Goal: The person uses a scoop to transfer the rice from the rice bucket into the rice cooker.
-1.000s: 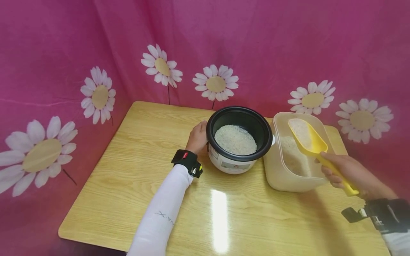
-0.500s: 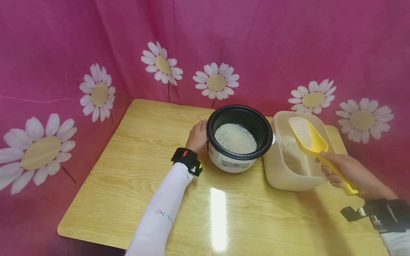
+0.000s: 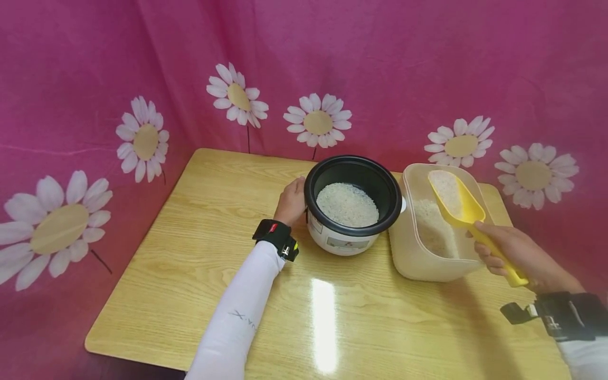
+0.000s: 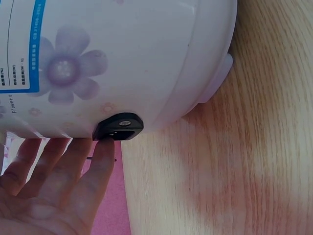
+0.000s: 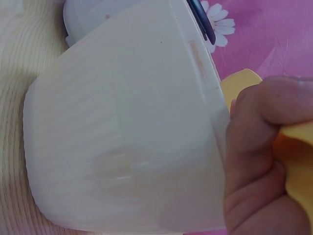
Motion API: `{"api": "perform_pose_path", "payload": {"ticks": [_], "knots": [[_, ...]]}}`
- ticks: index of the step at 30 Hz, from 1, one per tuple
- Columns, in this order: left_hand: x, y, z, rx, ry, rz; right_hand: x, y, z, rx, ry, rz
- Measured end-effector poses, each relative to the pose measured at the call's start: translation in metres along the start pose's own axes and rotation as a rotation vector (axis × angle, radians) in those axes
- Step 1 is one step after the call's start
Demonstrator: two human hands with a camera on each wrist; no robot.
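A white rice cooker (image 3: 349, 247) with a black inner rim and no lid stands mid-table, white rice (image 3: 348, 205) piled inside. My left hand (image 3: 291, 203) touches its left side; in the left wrist view the extended fingers (image 4: 100, 164) rest against the cooker wall, one at the black socket (image 4: 120, 126). On the right, my right hand (image 3: 518, 254) grips the handle of a yellow scoop (image 3: 470, 208) loaded with rice. The scoop is held over the mouth of a translucent rice bin (image 3: 413, 264), which has more rice in it. In the right wrist view, fingers (image 5: 249, 156) wrap the yellow handle.
The bin stands right beside the cooker on a wooden table (image 3: 190, 274). Behind and to the left hangs a pink curtain (image 3: 380, 63) with large daisies. The table's back and left edges meet the curtain.
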State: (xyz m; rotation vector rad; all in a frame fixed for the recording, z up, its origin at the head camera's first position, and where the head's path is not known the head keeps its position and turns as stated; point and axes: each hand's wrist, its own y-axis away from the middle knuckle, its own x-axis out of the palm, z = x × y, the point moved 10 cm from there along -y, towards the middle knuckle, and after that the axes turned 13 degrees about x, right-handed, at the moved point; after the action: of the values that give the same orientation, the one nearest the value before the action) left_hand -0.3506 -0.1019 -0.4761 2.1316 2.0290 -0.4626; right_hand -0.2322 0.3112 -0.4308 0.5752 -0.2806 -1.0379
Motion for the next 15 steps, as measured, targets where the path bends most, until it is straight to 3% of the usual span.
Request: {"api": "perform_pose_path", "payload": {"ticks": [15], "knots": [[-0.0008, -0.0001, 0.0005, -0.001, 0.015, -0.018, 0.0056, 0.0033, 0.0037, -0.042, -0.101, 0.057]]}}
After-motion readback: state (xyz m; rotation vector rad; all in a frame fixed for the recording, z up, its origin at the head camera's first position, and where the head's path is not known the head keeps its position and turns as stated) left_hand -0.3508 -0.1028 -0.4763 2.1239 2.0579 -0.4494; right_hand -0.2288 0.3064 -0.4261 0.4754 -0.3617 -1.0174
